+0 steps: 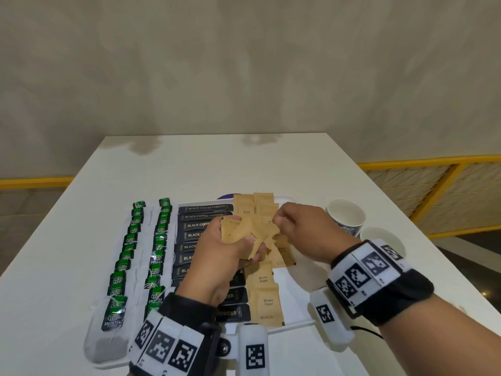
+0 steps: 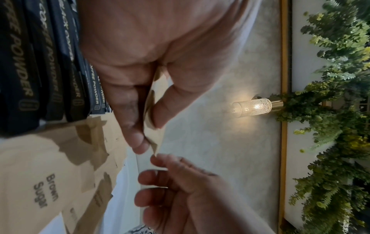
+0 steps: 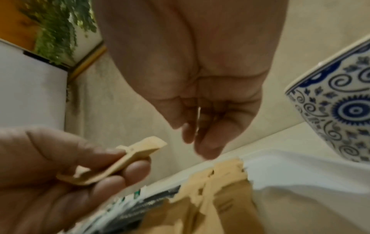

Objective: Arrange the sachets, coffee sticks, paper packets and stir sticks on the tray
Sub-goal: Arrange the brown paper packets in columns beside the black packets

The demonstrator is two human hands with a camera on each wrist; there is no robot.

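The white tray [image 1: 295, 325] on the tabletop [image 1: 206, 164] already looks mostly filled. Two columns of green tea sachets [image 1: 127, 256] run down its left side, a neat stack of black coffee sticks [image 1: 204, 213] lies next to them, and brown sugar packets [image 1: 264, 301] are laid out in the column just right of the coffee, some at the far end and some at the near end. The middle of that brown column is hidden behind the hands, so I cannot tell whether it is filled. The left hand [image 1: 217, 249] hangs above the tray gripping a fanned bunch of brown sugar packets [image 1: 245, 236] between thumb and fingers, and the left wrist view shows the paper clamped in that pinch. The right hand [image 1: 301, 229] hovers just beside the bunch with its fingers curled toward the paper; the right wrist view shows its fingertips [image 3: 208, 148] close together with nothing clearly between them, so it seems to be reaching for the next packet rather than holding one. My judgement is that the tea and coffee are finished, the sugar is partway done, and the handful still has to be laid down. No stir sticks are visible anywhere, so that part appears not yet started. Two patterned cups [image 1: 345, 217] stand on the tabletop right of the tray.
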